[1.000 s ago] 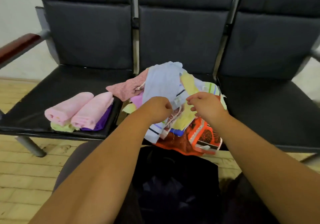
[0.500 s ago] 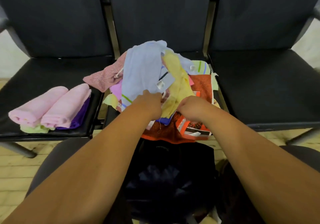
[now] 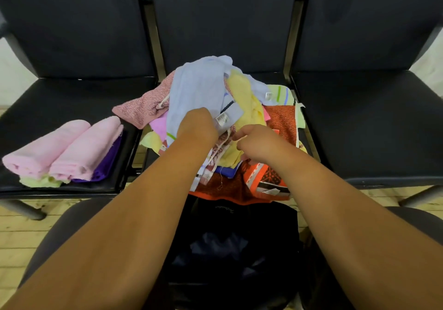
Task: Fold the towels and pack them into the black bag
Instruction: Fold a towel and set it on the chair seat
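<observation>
Hands meet over a loose towel pile (image 3: 239, 118) on the middle seat of a row of dark chairs (image 3: 359, 122).

Left hand (image 3: 196, 125): back toward the camera, fingers curled down into the lower edge of the light blue towel (image 3: 199, 86), gripping it. That towel rises away from the grip to the top of the pile.

Right hand (image 3: 259, 142): just beside the left, apart from it, fingers curled into the yellow towel (image 3: 242, 103). Fingertips are partly hidden, so the exact pinch point cannot be told.

Label (image 3: 221, 119): white tag on the blue towel, touching the left knuckles on the side facing the right hand. It bears a barcode-like print; the text is too small to read.

Below both grips, toward the camera, an orange patterned towel (image 3: 263, 180) hangs over the seat edge. A dusty pink towel (image 3: 143, 108) lies outward of the left grip.

Black bag (image 3: 237, 245): on the floor directly under the forearms, between the knees, mouth open. Cursive lettering on its upper rim is not legible.

Well outward of the left grip, on the neighbouring seat, two rolled pink towels (image 3: 67, 149) lie side by side on a purple towel (image 3: 107, 163) and a pale green towel (image 3: 40, 181)
</observation>
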The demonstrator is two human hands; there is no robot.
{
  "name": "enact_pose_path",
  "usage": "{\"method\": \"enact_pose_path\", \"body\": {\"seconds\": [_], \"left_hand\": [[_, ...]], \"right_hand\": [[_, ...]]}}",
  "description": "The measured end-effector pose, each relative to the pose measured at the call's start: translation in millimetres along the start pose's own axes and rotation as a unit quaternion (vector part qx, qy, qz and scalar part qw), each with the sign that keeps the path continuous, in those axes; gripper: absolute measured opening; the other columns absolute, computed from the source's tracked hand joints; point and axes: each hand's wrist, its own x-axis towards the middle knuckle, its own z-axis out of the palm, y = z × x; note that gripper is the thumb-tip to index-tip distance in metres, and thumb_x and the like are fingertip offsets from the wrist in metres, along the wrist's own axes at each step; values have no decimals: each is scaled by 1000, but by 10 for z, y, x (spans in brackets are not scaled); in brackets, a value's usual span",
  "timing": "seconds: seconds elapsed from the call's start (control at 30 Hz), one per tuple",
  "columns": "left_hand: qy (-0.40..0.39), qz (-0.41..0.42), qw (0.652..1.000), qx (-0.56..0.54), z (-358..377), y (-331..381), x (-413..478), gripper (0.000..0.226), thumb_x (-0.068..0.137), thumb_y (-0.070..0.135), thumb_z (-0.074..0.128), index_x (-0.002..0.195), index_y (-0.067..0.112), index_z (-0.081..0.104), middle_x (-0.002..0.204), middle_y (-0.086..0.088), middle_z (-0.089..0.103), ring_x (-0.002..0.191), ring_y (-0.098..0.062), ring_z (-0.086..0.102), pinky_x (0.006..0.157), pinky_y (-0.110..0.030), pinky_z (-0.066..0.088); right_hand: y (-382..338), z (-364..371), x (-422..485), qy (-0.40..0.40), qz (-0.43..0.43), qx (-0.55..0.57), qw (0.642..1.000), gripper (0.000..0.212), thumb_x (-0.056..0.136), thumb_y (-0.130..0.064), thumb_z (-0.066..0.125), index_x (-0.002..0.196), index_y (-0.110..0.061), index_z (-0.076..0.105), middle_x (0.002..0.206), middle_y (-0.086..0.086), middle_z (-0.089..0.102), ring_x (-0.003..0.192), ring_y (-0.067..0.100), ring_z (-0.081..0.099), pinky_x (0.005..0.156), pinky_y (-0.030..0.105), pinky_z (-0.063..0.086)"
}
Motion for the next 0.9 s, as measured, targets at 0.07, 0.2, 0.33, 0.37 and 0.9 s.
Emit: {"method": "enact_pose_path", "body": {"seconds": [0.07, 0.2, 0.33, 0.37, 0.9], "left_hand": [[-27, 23, 999, -30, 36, -55, 8, 24, 99, 30, 73, 116, 14, 74, 118, -10, 73, 111, -32, 68, 83, -33, 52], [-52, 27, 996, -69, 98, -41, -20, 18, 103, 27, 66, 106, 13, 77, 92, -6, 65, 107, -30, 69, 78, -32, 48], [12, -13, 993, -119, 84, -51, -1, 25, 103, 21, 63, 84, 6, 62, 99, -15, 67, 106, -30, 69, 74, -32, 43], [28, -25, 989, -142, 63, -57, 0, 26, 104, 20, 63, 82, 5, 59, 103, -16, 65, 106, -28, 66, 75, -32, 41], [-74, 15, 790, -609, -455, -5, -236, 42, 98, -8, 53, 130, 16, 63, 117, -14, 73, 97, -29, 80, 90, -43, 66]], "right_hand": [[3, 41, 3, 4, 10, 23, 1000, 44, 98, 1, 53, 130, -24, 71, 112, 13, 73, 99, 35, 77, 89, 58, 63], [-31, 79, -8, 7, 9, 29, 1000, 41, 97, 0, 52, 122, -25, 73, 110, 13, 73, 100, 38, 77, 87, 60, 63], [-59, 94, -14, 1, 9, 19, 1000, 39, 98, 1, 53, 125, -20, 72, 112, 17, 74, 103, 39, 76, 89, 60, 63], [-53, 96, -11, -5, 7, 24, 1000, 38, 99, 0, 55, 127, -19, 71, 114, 17, 73, 102, 38, 77, 89, 59, 63], [-25, 40, -28, 19, 1, 270, 963, 30, 96, -37, 72, 116, -14, 74, 106, 15, 76, 95, 34, 74, 89, 48, 62]]}}
